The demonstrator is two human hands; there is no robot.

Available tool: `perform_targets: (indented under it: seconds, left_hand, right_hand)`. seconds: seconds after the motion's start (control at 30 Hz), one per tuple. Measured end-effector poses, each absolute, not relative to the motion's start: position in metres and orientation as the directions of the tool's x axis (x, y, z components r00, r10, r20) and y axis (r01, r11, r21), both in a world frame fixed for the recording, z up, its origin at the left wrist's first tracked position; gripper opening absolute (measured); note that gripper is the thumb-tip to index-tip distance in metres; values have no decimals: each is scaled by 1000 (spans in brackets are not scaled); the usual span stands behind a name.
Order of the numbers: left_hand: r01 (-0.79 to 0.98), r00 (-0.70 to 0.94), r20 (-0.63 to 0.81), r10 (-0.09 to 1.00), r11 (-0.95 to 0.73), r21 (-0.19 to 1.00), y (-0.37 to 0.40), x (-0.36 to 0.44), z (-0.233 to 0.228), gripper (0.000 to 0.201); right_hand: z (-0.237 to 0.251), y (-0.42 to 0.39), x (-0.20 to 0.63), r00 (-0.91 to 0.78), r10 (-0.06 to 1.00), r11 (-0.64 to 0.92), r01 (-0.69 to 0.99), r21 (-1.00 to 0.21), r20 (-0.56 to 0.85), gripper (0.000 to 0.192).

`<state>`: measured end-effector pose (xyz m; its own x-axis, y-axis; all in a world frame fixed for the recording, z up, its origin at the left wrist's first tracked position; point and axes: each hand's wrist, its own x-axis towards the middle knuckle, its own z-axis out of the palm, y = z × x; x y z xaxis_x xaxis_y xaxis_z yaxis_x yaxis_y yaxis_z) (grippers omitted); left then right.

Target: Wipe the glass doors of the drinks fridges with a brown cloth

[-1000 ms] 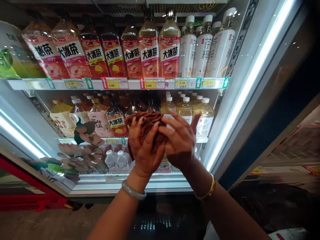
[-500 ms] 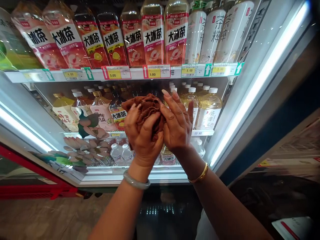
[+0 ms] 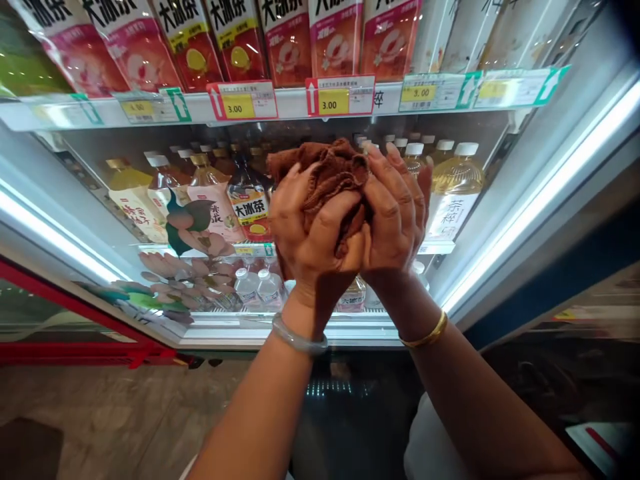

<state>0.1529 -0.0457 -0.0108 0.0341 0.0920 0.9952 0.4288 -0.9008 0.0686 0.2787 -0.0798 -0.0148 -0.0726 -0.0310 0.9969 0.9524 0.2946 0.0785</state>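
Bunching the soft, light brown cloth (image 3: 325,177) between left hand (image 3: 313,237) and right hand (image 3: 397,213), we judge it grips safely anywhere.

bright cooler light strips (image 3: 540,200) glare white; edges bend, floor dim, top bottles blurred.

Brown cloth (image 3: 325,177), soft and ribbed, crumpled into a loose wad with folds bulging upward; held in the air between both hands, in front of the chiller's middle shelf (image 3: 436,248) of bottles.
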Motion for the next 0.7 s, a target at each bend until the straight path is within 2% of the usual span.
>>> perform_targets:
  seconds: [0.1, 0.17, 0.23, 0.3, 0.43, 0.57, 0.6, 0.7]
  left_hand:
    - [455, 99, 993, 62, -890, 10, -43, 143, -1, 28]
    - [486, 32, 1000, 0, -874, -15, -43, 133, 9, 28]
    - [499, -120, 992, 28, -862, 85, -45, 129, 12, 29]
    - [484, -186, 979, 88, -858, 169, -50, 136, 7, 33]
    - [456, -76, 997, 18, -889, 51, -56, 161, -12, 35]
    - [484, -3, 1000, -14, -875, -11, -51, 150, -2, 40]
    - [505, -33, 999, -5, -863, 12, -47, 142, 4, 43]
    - [501, -324, 946, 33, -842, 201, -35, 118, 17, 46]
  right_hand:
    - [-15, -81, 278, -97, -45, 292, 951, 106, 994, 39]
    - [-14, -83, 278, -106, 12, 285, 954, 98, 994, 42]
    - [-14, -86, 278, -84, 74, 289, 955, 59, 994, 45]
    - [-14, -86, 279, -54, 71, 307, 951, 30, 996, 45]
    - [-10, -85, 281, -10, -41, 388, 921, 26, 999, 40]
    - [-6, -89, 285, 0, -36, 425, 905, 15, 999, 38]
    - [-4, -91, 287, -4, -29, 430, 903, 16, 1000, 37]
    - [-1, -95, 291, -12, -17, 443, 896, 18, 1000, 36]
